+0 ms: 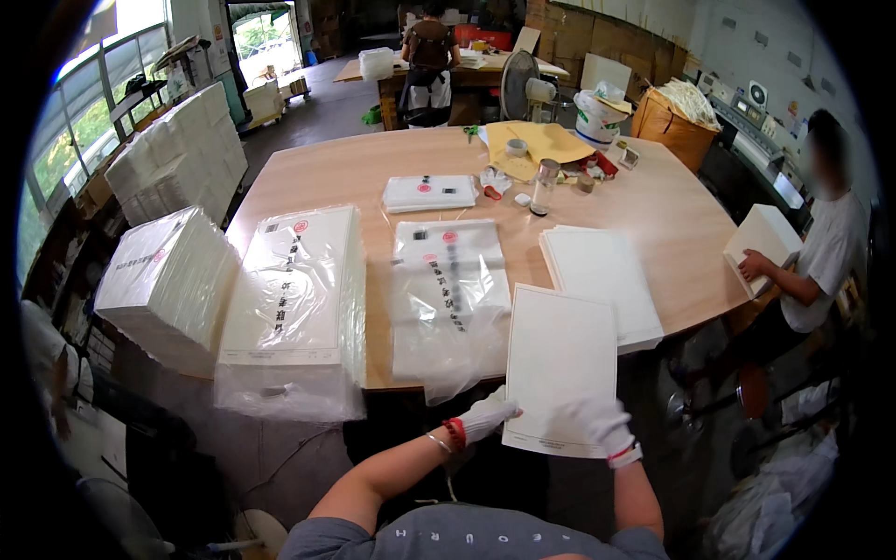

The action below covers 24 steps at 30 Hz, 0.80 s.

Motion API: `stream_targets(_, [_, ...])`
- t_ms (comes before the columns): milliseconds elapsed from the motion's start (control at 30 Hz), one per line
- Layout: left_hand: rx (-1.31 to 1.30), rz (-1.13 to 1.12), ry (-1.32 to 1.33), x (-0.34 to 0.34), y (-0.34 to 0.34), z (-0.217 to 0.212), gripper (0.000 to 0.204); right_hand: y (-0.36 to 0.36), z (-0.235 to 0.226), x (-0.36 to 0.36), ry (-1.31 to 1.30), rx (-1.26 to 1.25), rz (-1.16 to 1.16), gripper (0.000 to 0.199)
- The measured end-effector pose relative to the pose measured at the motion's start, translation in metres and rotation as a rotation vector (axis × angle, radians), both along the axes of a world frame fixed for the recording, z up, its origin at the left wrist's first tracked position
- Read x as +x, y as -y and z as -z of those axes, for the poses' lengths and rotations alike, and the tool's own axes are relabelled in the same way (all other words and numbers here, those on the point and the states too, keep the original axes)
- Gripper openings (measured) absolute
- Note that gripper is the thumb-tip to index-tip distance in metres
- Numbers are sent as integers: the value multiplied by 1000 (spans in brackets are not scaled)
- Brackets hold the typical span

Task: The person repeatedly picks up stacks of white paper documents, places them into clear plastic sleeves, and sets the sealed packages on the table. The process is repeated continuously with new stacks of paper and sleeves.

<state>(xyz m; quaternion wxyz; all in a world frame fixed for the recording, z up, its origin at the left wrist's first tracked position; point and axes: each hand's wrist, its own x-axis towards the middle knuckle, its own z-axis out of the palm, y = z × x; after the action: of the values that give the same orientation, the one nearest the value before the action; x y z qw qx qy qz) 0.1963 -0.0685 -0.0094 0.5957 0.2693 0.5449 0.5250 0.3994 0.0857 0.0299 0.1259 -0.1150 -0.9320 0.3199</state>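
Note:
A white sheet of paper (pixel 562 364) with a thin printed border is held upright at the table's front edge; whether it is one sheet or several I cannot tell. My left hand (pixel 490 413), in a white glove, pinches its lower left edge. Smeared by motion, my right hand (pixel 602 425), also gloved, is over the lower right part of the paper, its fingers unclear. Behind the paper lies a white paper stack (pixel 607 271). To the left, a clear printed plastic bag (pixel 448 308) lies flat, and beside it is a pile of bagged paper (pixel 294 289).
Another wrapped stack (pixel 168 280) stands at the table's left edge. Folded plastic bags (pixel 429 193), a glass jar (pixel 544 187) and a yellow envelope (pixel 537 149) lie farther back. At right, a person (pixel 831 243) holds a white stack (pixel 761 245); another person (pixel 429 61) works at a far table.

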Motion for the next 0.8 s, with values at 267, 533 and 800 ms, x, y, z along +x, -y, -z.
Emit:
stream_targets(267, [131, -43, -1300, 53, 28, -15, 80, 93, 30, -42, -532, -1304, 332, 58])
stream_targets(533, [309, -408, -1618, -5, 16, -77, 69, 80, 28, -52, -616, -909, 577, 29])
stream_targets(800, [217, 178, -987, -42, 0, 19, 22, 55, -30, -2, -490, -279, 500, 28])
